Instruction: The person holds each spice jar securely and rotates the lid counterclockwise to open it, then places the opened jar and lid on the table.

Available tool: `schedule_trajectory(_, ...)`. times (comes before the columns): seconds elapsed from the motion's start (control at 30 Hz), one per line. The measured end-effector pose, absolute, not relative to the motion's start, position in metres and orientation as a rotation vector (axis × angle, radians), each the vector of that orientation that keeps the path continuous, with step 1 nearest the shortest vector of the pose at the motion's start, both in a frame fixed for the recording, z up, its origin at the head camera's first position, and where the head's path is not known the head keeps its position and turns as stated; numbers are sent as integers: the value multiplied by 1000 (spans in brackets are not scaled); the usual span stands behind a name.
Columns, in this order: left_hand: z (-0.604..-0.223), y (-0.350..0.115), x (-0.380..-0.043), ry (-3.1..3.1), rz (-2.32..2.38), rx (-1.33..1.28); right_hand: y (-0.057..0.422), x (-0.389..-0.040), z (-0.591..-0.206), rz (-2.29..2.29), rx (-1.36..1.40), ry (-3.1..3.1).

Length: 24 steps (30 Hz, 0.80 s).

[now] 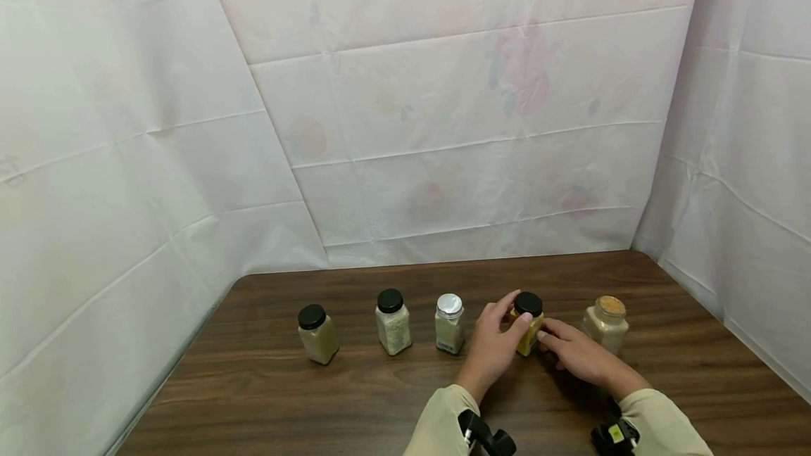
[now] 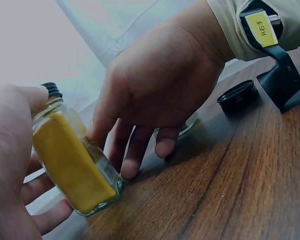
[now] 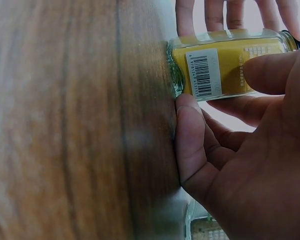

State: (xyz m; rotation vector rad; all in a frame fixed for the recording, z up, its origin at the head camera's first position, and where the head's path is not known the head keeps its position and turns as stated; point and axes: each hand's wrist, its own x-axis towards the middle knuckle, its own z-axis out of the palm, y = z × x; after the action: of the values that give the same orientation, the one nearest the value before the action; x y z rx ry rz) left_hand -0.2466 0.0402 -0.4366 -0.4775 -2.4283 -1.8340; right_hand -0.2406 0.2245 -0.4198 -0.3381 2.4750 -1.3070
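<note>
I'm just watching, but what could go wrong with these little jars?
The yellow-filled jar has smooth glass sides, so it might slip from the left hand and right hand around it. The rightmost jar, without a black lid, stands close to the right hand and could get knocked over; I can't tell whether its top is sealed. The loose black lid on the table could be brushed away.
</note>
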Motion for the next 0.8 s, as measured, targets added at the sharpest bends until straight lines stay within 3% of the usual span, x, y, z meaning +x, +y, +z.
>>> schedule_trajectory(0.8,-435,39,-244,-2291,-1931,-422,224,-240,-419,-1298,-340,2492)
